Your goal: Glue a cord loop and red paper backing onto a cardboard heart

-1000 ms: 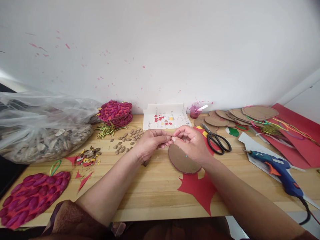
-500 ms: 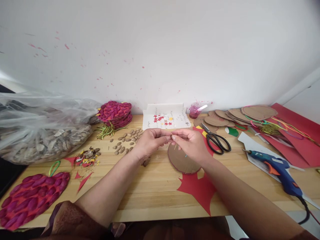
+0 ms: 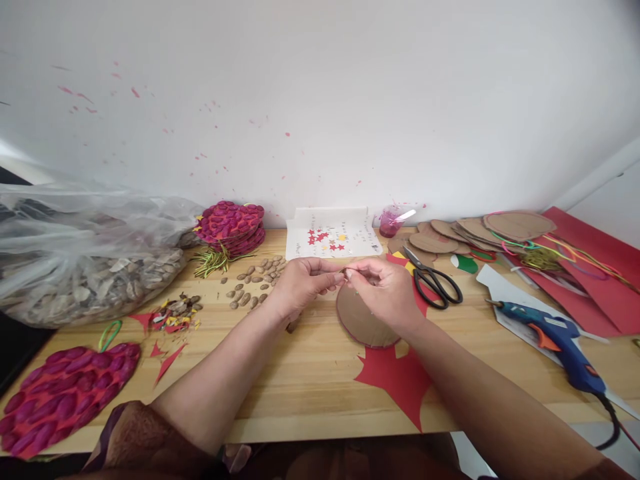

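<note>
1. The brown cardboard disc (image 3: pixel 367 327) lies on the wooden table (image 3: pixel 280 400), partly covered by the right hand (image 3: pixel 383 290); its near edge overlaps cut red paper (image 3: pixel 397 383), which juts out towards the person.
2. The left hand (image 3: pixel 305 287) is raised just left of the disc, its fingers curled and the thumb pressed in against them.
3. The right hand reaches over the disc's right side, thumb and forefinger pinched together. The two sets of fingertips meet above the disc's far left edge, closed on a small brownish piece (image 3: pixel 345 271) — too small and too covered to make out.
4. Black-handled scissors (image 3: pixel 425 270) lie just beyond the disc to its right, blades slightly parted.
5. Well to the right of the disc is a blue glue gun (image 3: pixel 555 333), nozzle pointing towards the disc.
6. Brown seeds (image 3: pixel 239 295) are scattered to the left of the disc; farther left lies a heap of paper scraps and husks (image 3: pixel 180 310).
7. Beyond the disc, a white sheet (image 3: pixel 297 247) bears small red stars (image 3: pixel 341 247).
8. Far left of the disc and nearer the person — a piece covered in purple seeds (image 3: pixel 65 403), with a green loop (image 3: pixel 105 337).
</note>
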`<state>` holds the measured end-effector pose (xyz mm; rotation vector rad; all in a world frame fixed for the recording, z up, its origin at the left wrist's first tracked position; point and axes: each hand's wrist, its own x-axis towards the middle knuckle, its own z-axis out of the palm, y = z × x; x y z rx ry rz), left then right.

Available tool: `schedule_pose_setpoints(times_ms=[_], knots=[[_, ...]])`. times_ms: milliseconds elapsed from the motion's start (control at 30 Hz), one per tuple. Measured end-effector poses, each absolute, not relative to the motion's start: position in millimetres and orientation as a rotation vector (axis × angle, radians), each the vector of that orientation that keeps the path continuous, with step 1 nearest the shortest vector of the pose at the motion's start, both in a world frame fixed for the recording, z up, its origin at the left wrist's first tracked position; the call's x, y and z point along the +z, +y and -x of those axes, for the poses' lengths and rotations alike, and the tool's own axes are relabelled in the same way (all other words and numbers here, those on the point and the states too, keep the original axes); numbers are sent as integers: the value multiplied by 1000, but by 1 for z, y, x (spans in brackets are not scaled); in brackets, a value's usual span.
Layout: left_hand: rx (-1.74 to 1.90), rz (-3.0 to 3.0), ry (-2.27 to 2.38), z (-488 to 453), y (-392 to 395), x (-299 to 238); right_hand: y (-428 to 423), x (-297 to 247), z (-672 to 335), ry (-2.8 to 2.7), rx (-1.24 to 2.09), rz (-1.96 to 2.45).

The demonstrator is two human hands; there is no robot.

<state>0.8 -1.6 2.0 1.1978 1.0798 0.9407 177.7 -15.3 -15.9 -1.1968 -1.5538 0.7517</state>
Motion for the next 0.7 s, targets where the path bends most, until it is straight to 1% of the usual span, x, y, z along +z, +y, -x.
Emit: schedule_pose_setpoints(times_ms=[100,200,300,367,700], knots=[[945,-1293,1120,2,-1,3,-14,-10,-178,-1513,898,1209],[1061,-1399,1177,2,-2,6,-13,-6,-179,-1478,1007,1240],[1235,-1611,1215,2,-3,7,-12,-5,-180,-1477,1046,1254],[1283,-1777,1200,2,-2,6,-11,-6,-180,-1478,1058,1249],[1159,-1984,1143,4,-1,1,-12,-4,-179,-1439,1138,1251]])
